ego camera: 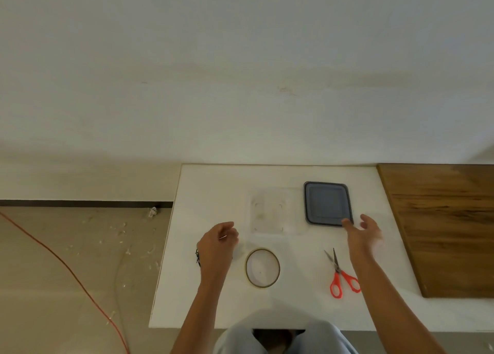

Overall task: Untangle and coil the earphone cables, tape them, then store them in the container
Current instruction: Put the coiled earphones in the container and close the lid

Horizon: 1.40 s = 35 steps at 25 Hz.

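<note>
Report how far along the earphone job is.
Done: grey lid lies off, beside the clear container. In hand: left hand curled, contents unclear; right hand open by the lid. Left: tape roll and scissors lie untouched; nothing visibly stored in the container.

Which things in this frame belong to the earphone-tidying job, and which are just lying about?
For the job: clear container, grey lid, tape roll, scissors. No earphones are plainly visible; the curled left hand might hide them.

Lying about: wooden board, orange cable on the floor, scraps on the floor.
</note>
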Each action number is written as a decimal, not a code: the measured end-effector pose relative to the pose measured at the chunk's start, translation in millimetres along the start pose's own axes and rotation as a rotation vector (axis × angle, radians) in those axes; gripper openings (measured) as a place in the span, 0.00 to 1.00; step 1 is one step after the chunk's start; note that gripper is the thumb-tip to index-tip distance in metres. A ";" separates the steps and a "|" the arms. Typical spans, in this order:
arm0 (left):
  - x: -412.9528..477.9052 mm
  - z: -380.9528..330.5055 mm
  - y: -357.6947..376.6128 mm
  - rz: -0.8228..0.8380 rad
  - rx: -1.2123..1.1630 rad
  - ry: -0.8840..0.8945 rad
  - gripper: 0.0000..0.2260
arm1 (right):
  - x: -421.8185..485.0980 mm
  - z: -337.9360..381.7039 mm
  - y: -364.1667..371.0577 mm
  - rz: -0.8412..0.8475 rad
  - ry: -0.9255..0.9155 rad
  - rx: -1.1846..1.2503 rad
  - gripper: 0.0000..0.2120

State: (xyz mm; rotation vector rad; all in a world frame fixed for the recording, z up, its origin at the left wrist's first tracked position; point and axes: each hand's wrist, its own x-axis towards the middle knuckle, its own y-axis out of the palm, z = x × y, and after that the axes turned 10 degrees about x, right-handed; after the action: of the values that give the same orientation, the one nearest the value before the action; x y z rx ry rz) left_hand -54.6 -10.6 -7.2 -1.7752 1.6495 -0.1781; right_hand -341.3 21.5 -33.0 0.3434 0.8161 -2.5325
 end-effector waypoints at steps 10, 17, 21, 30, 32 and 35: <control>7.9 49.4 -35.4 -0.019 0.176 -0.233 0.19 | -186.9 -11.2 112.4 0.849 -0.629 -0.436 0.10; 9.9 52.0 -33.4 -0.052 0.223 -0.187 0.10 | -192.3 -17.7 129.8 0.752 -0.459 -0.474 0.07; 5.0 43.4 -35.0 -0.107 0.169 -0.174 0.11 | -193.3 -14.3 121.3 0.751 -0.298 -0.231 0.02; -9.7 18.7 -26.4 -0.030 0.232 0.060 0.16 | -131.2 51.0 73.6 0.441 -0.272 0.079 0.01; -12.4 27.8 -17.0 0.052 0.412 0.068 0.12 | -105.4 54.3 78.0 0.356 -0.222 -0.029 0.03; -17.9 31.6 -5.2 0.084 0.722 0.115 0.14 | -83.1 46.8 94.6 0.308 -0.245 -0.335 0.11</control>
State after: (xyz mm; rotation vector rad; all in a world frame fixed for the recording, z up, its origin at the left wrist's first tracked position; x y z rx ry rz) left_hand -36.5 17.8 -21.6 -1.1590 1.4707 -0.7452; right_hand -227.3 -46.3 -11.8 0.0418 0.9848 -2.0593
